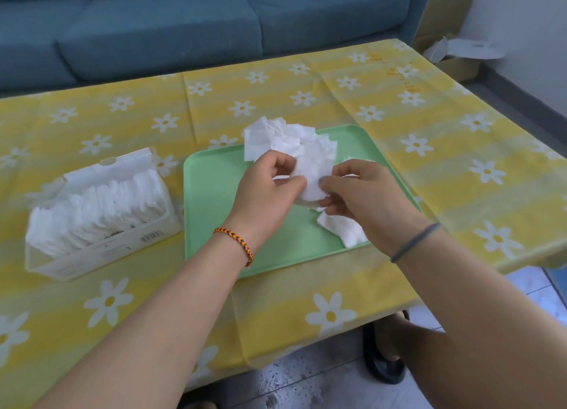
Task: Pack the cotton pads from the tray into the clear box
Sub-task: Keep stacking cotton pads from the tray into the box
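Both hands, left hand (270, 190) & right hand (365, 194), pinching a messy cotton pads (310, 175) bunch over the green tray (211, 212) (clear box (101, 215) nearly full btw), prob gonna shed loose ones w/ that uneven grip.

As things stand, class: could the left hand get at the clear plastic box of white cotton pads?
Probably yes: the clear plastic box lies open-topped beside the left hand, nothing between; but that hand grips cotton pads.

just the one wide-angle head cam, looking forward and down from the person's head, close over the desk (429, 151), forearms running up from the bottom edge, sofa (184, 25) behind
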Motion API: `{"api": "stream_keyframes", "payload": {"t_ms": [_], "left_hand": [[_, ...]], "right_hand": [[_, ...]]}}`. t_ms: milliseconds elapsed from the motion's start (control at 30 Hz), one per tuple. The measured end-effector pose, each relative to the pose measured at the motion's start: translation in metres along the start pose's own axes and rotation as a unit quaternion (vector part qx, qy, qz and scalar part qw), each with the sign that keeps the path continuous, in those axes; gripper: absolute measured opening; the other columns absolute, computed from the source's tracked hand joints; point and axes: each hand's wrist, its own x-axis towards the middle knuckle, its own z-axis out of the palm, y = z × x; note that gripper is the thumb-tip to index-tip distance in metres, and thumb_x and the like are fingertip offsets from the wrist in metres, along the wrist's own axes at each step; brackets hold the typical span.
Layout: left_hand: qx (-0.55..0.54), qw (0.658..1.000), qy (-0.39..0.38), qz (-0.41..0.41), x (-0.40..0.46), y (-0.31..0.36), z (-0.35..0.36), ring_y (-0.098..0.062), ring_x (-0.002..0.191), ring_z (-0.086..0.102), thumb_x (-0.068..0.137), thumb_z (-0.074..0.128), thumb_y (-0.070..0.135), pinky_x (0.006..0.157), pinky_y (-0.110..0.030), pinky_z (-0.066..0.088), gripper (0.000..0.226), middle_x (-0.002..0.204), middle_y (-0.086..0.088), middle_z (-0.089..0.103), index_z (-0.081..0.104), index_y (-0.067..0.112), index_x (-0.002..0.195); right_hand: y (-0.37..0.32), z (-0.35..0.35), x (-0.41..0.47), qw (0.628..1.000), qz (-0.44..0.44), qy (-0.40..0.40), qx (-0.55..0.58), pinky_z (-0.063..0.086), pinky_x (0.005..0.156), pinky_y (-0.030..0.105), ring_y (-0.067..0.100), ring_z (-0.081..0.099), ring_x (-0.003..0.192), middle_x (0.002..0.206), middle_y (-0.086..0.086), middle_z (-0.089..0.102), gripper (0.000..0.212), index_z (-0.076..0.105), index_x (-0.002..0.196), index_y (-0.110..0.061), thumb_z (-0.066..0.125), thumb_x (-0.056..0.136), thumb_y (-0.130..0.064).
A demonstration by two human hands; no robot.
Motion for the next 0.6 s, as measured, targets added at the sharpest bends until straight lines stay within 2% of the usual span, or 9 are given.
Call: {"api": "stream_keyframes", "payload": {"t_ms": [67, 133, 167, 233, 300, 400, 467, 533, 600], "left_hand": [[0.003, 1.000, 0.008, 0.002, -0.001, 0.001, -0.001, 0.010, 0.060, 0.059, 0.089, 0.066, 0.005, 0.053, -0.009, 0.041, 0.020, 0.096, 0.004, 0.069, 0.059, 0.014, 0.104], [0.001, 1.000, 0.010, 0.003, -0.001, 0.002, -0.003, 0.003, 0.058, 0.057, 0.090, 0.062, 0.003, 0.048, -0.013, 0.037, 0.023, 0.093, 0.003, 0.068, 0.051, 0.017, 0.105], [0.003, 1.000, 0.007, 0.006, -0.001, 0.001, -0.004, -0.002, 0.059, 0.056, 0.091, 0.060, 0.003, 0.047, -0.014, 0.036, 0.024, 0.091, 0.002, 0.067, 0.048, 0.020, 0.103], [0.014, 1.000, -0.002, 0.015, -0.001, 0.001, -0.005, -0.011, 0.059, 0.049, 0.092, 0.055, 0.002, 0.046, -0.016, 0.034, 0.020, 0.083, 0.000, 0.062, 0.048, 0.020, 0.097], [0.026, 0.999, -0.013, 0.024, 0.000, -0.002, -0.003, -0.011, 0.056, 0.041, 0.094, 0.054, 0.003, 0.046, -0.018, 0.031, 0.013, 0.075, 0.003, 0.057, 0.056, 0.015, 0.092], [0.037, 0.999, -0.017, 0.020, 0.000, -0.003, 0.000, -0.008, 0.055, 0.043, 0.092, 0.053, 0.000, 0.047, -0.015, 0.034, 0.022, 0.079, 0.013, 0.061, 0.068, 0.016, 0.093], [0.034, 0.999, -0.018, 0.004, 0.000, -0.002, 0.002, -0.005, 0.061, 0.051, 0.088, 0.055, 0.001, 0.056, -0.015, 0.043, 0.026, 0.088, 0.015, 0.065, 0.070, 0.021, 0.093], [0.026, 0.999, -0.026, -0.016, -0.001, -0.002, 0.003, -0.010, 0.073, 0.064, 0.084, 0.059, 0.003, 0.074, -0.029, 0.057, 0.027, 0.094, 0.014, 0.068, 0.071, 0.026, 0.092], [0.036, 0.998, -0.038, -0.025, -0.003, -0.002, 0.005, -0.020, 0.087, 0.070, 0.082, 0.062, 0.005, 0.087, -0.043, 0.060, 0.029, 0.101, 0.014, 0.069, 0.070, 0.030, 0.093]], "right_hand": [[0.000, -0.006, 0.003, 1.000, 0.004, -0.004, -0.013, 0.058, 0.062, 0.031, 0.022, 0.064, 0.061, 0.075, 0.015, 0.067, 0.010, 0.062, 0.098, -0.001, 0.064, 0.090, -0.007], [0.002, -0.020, 0.008, 0.995, -0.026, 0.019, -0.091, 0.057, 0.060, 0.034, 0.022, 0.066, 0.064, 0.081, 0.012, 0.070, 0.008, 0.063, 0.096, -0.006, 0.064, 0.089, -0.010], [0.004, -0.030, 0.011, 0.980, -0.064, 0.044, -0.181, 0.057, 0.061, 0.034, 0.022, 0.067, 0.067, 0.084, 0.009, 0.071, 0.006, 0.063, 0.093, -0.011, 0.063, 0.088, -0.010], [0.009, -0.048, 0.013, 0.920, -0.135, 0.070, -0.362, 0.051, 0.061, 0.028, 0.018, 0.064, 0.073, 0.088, 0.001, 0.069, 0.014, 0.064, 0.088, -0.019, 0.060, 0.084, -0.006], [0.012, -0.059, 0.008, 0.884, -0.148, 0.021, -0.443, 0.047, 0.060, 0.024, 0.013, 0.060, 0.076, 0.092, -0.005, 0.068, 0.025, 0.065, 0.085, -0.025, 0.058, 0.081, -0.002], [0.018, -0.056, 0.003, 0.856, -0.156, -0.081, -0.486, 0.051, 0.075, 0.031, 0.014, 0.060, 0.085, 0.098, -0.010, 0.063, 0.036, 0.068, 0.094, -0.032, 0.057, 0.080, 0.000], [0.024, -0.051, 0.003, 0.836, -0.171, -0.117, -0.508, 0.050, 0.081, 0.034, 0.017, 0.057, 0.096, 0.111, -0.008, 0.059, 0.044, 0.068, 0.111, -0.028, 0.057, 0.079, 0.001], [0.028, -0.051, 0.007, 0.820, -0.174, -0.109, -0.535, 0.049, 0.085, 0.037, 0.021, 0.052, 0.108, 0.122, -0.005, 0.055, 0.050, 0.062, 0.124, -0.026, 0.058, 0.080, -0.002], [0.027, -0.059, 0.012, 0.816, -0.169, -0.058, -0.550, 0.044, 0.081, 0.032, 0.023, 0.050, 0.108, 0.122, 0.000, 0.053, 0.049, 0.057, 0.129, -0.025, 0.062, 0.083, -0.009]]}}
